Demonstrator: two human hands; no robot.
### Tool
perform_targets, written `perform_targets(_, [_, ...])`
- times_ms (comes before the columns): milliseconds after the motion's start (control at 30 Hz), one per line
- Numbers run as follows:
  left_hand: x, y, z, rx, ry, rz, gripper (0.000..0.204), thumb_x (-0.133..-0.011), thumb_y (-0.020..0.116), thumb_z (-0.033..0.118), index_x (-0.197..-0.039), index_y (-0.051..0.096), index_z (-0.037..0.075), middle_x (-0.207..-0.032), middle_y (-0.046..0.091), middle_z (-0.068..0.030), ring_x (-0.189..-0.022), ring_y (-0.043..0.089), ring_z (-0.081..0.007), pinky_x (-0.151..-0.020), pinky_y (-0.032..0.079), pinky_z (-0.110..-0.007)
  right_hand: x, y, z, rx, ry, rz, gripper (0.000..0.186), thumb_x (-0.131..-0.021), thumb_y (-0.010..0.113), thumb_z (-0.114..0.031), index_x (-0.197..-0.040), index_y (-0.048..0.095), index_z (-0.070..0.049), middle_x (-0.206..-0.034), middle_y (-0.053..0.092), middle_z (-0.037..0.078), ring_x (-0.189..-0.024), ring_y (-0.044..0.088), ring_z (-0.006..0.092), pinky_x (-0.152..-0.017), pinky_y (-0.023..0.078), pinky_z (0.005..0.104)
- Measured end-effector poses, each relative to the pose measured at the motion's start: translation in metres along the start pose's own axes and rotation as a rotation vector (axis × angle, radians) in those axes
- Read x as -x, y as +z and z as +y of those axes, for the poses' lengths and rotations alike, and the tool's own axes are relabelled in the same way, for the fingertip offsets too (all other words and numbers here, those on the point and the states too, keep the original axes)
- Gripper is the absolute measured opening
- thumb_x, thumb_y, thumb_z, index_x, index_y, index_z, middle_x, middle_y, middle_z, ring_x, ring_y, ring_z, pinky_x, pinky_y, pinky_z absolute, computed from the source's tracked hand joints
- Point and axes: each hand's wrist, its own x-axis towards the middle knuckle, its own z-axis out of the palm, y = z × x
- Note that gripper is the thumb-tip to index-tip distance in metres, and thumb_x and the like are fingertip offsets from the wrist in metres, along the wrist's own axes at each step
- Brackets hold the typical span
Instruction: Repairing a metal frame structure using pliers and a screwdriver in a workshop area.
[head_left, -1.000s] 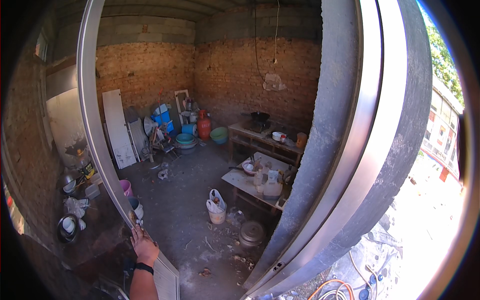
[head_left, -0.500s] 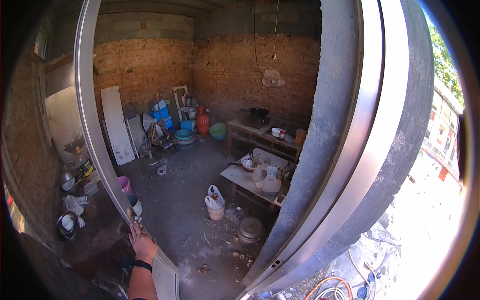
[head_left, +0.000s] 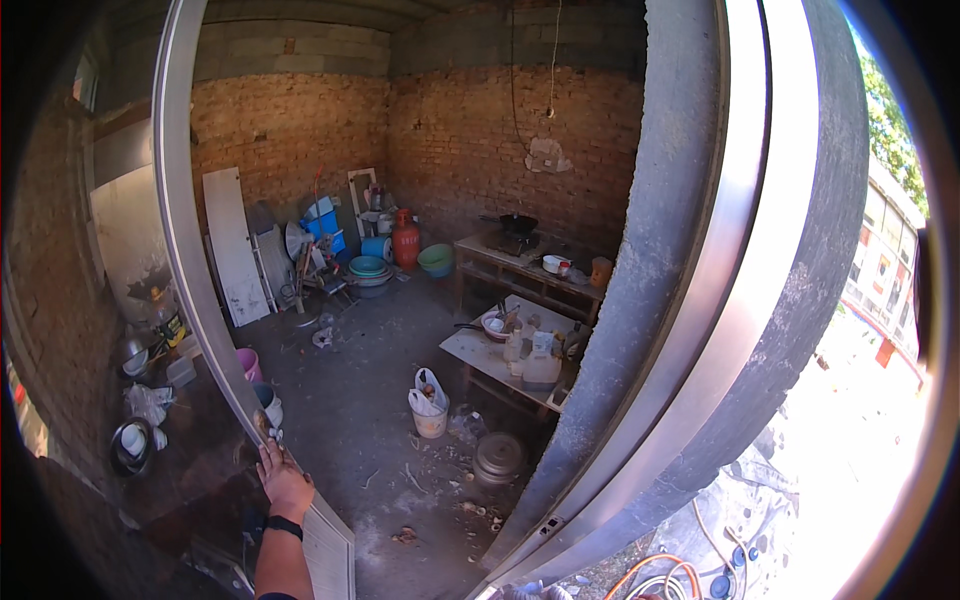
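My left hand [head_left: 283,477] rests against the edge of the glazed door's pale metal frame [head_left: 205,341], just below a small worn handle or latch fitting [head_left: 259,421], with its fingers stretched out along the frame. A dark band circles my wrist. The door pane [head_left: 165,470] is left of the hand. Through the opening I see a concrete floor [head_left: 360,350] with scattered scraps. My right hand is not in view.
The doorway's jamb [head_left: 680,180] stands right. Inside are a low table [head_left: 466,349] with dishes, a bag-lined bucket [head_left: 430,420], a round pot [head_left: 499,458], a red gas cylinder [head_left: 405,245], basins [head_left: 436,260] and leaning boards [head_left: 233,250]. Outside lie hoses [head_left: 645,568].
The view has shifted very slightly, so the room's contents sit a little higher in the picture. My left hand stays against the door frame.
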Motion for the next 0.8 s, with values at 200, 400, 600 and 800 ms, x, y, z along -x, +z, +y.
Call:
perform_targets(200, [0.001,0.002,-0.003,0.006,-0.002,0.008,0.074,-0.080,0.063,0.030,-0.141,0.036,-0.002,-0.156,0.014,-0.0154,-0.144,0.011,-0.0327,-0.115,0.017,-0.045,0.016,0.009,-0.013,-0.041,0.020,-0.004,0.030,-0.090,0.061,-0.023,-0.115,0.054,-0.008,-0.095,0.060,0.009,-0.078,0.060,0.0243,-0.065,0.050,0.0375])
perform_targets(400, [0.001,0.002,-0.005,0.000,0.003,0.008,0.076,-0.079,0.064,0.030,-0.141,0.035,-0.003,-0.156,0.012,-0.0153,-0.144,0.010,-0.0328,-0.115,0.018,-0.045,0.021,0.014,-0.016,-0.034,0.017,-0.003,0.030,-0.090,0.060,-0.023,-0.116,0.054,-0.008,-0.092,0.060,0.008,-0.075,0.060,0.0233,-0.062,0.049,0.0355])
perform_targets(600, [0.001,0.002,-0.003,-0.007,0.005,-0.002,0.076,-0.079,0.063,0.031,-0.141,0.036,-0.003,-0.156,0.012,-0.0151,-0.144,0.010,-0.0325,-0.115,0.018,-0.045,0.004,0.003,0.000,0.004,-0.012,0.010,0.031,-0.091,0.059,-0.022,-0.118,0.053,-0.007,-0.094,0.060,0.008,-0.077,0.061,0.0226,-0.062,0.049,0.0357])
perform_targets(800, [0.001,0.005,-0.005,-0.002,0.012,0.000,0.077,-0.079,0.063,0.032,-0.141,0.036,-0.004,-0.156,0.010,-0.0145,-0.144,0.008,-0.0322,-0.115,0.019,-0.044,0.007,0.004,0.004,-0.013,-0.034,-0.022,0.034,-0.091,0.059,-0.024,-0.119,0.052,-0.007,-0.098,0.060,0.009,-0.077,0.061,0.0233,-0.063,0.049,0.0354])
